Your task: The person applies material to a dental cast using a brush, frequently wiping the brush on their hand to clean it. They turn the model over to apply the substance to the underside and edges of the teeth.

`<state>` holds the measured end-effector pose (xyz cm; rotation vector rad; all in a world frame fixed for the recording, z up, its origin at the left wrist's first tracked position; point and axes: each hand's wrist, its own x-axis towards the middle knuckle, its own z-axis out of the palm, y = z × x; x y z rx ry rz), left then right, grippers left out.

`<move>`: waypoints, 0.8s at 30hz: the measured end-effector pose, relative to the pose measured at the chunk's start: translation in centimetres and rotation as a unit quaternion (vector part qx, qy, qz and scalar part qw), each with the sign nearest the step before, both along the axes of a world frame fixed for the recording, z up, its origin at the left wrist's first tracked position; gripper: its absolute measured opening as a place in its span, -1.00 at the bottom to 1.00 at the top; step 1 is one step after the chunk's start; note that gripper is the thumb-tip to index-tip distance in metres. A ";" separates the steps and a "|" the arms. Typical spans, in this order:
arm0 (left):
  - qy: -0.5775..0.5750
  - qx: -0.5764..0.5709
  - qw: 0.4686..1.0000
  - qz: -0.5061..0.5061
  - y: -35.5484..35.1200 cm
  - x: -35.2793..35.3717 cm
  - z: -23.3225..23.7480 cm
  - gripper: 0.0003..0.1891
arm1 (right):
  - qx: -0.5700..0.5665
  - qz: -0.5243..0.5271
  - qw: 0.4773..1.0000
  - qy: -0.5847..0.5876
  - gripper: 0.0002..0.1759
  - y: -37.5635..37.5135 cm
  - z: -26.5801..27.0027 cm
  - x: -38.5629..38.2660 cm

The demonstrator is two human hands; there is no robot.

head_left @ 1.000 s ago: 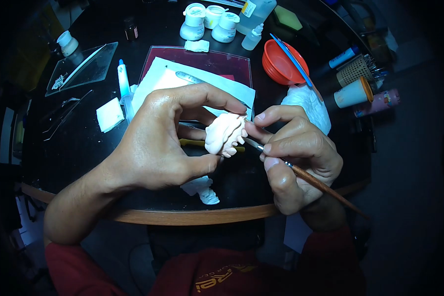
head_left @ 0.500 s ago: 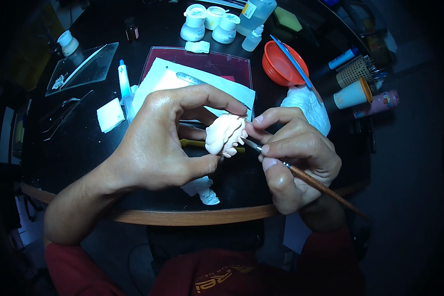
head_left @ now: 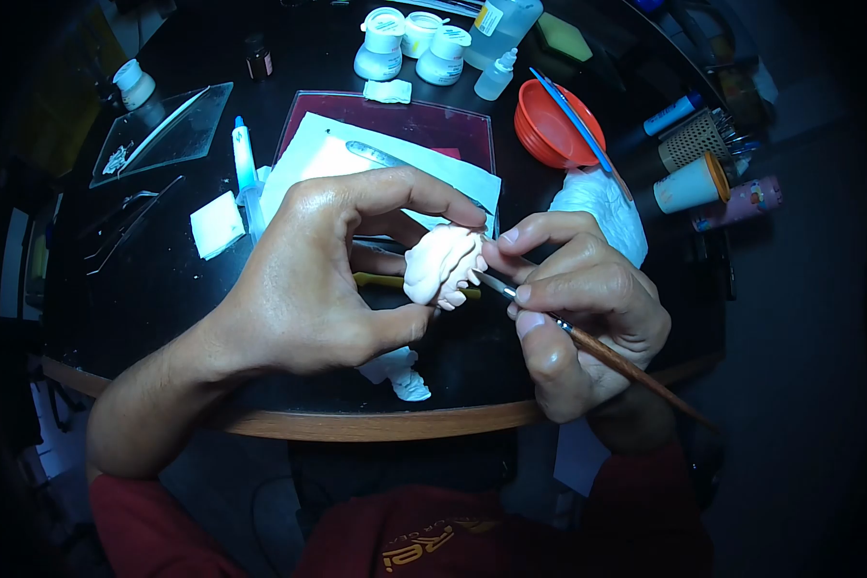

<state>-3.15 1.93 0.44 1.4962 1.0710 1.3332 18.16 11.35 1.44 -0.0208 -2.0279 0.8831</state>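
A pale dental model (head_left: 440,266) with a row of teeth on its right side is held up above the dark table. My left hand (head_left: 332,270) grips it between the fingertips above and the thumb below. From the right, my right hand (head_left: 588,308) pinches a brush (head_left: 617,361) with a brown wooden handle. The brush tip touches or nearly touches the teeth. One fingertip of my right hand rests close to the model's upper right edge. Under the model, a yellow-green tool (head_left: 380,280) is partly hidden.
White paper (head_left: 303,144) lies on a dark red tray (head_left: 433,116). Behind stand white jars (head_left: 379,60) and clear bottles. An orange bowl (head_left: 539,135) with a blue tool (head_left: 570,116) is at the right. A glass plate (head_left: 188,130) and syringe (head_left: 243,159) lie left.
The model has turned slightly in my left hand, and its teeth look more edge-on. The brush has shifted very slightly right with my right hand.
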 end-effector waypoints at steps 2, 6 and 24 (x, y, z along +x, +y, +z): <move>-0.004 -0.001 1.000 -0.001 0.0 0.0 0.0 -0.46 | -0.004 0.001 1.000 0.004 -0.82 0.0 0.0 0.0; -0.009 -0.001 1.000 -0.004 0.0 0.0 -0.1 -0.46 | 0.004 -0.003 1.000 0.001 -0.83 0.0 0.1 -0.1; -0.009 -0.002 1.000 -0.002 0.0 0.0 0.0 -0.45 | 0.021 0.007 1.000 -0.006 -0.82 0.2 0.2 0.1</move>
